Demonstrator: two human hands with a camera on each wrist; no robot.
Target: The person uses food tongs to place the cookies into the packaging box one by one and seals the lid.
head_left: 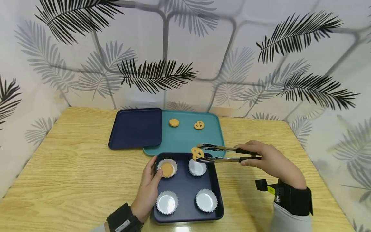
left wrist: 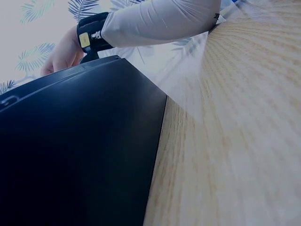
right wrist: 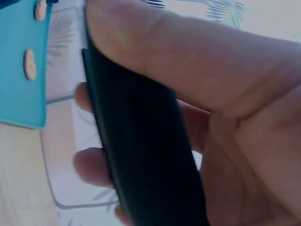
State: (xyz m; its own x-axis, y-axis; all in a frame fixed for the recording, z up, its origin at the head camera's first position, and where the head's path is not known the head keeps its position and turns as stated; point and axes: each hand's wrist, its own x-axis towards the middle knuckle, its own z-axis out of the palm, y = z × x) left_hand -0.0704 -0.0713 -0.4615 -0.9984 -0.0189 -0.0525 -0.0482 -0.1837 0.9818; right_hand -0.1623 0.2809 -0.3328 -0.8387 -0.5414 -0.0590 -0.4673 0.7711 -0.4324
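In the head view my right hand (head_left: 272, 162) grips black-handled metal tongs (head_left: 224, 159), whose tips hold a pretzel-shaped cookie (head_left: 197, 156) over the far right paper baking cup (head_left: 197, 169) of a dark blue pan (head_left: 186, 187). The black tong handle (right wrist: 141, 141) fills the right wrist view, between thumb and fingers. My left hand (head_left: 146, 195) holds the pan's left rim, thumb over the edge by the far left cup (head_left: 175, 163), where a round cookie (head_left: 167, 169) lies. Two more white cups, near left (head_left: 167, 202) and near right (head_left: 206, 200), have no cookie inside.
Behind the pan, a teal tray (head_left: 185, 138) bears another pretzel-shaped cookie (head_left: 199, 125) and a roundish cookie (head_left: 174, 122). A flat navy tray (head_left: 135, 129) overlaps its left part. All stand on a wooden table (head_left: 72, 167), before a leaf-patterned backdrop (head_left: 191, 48).
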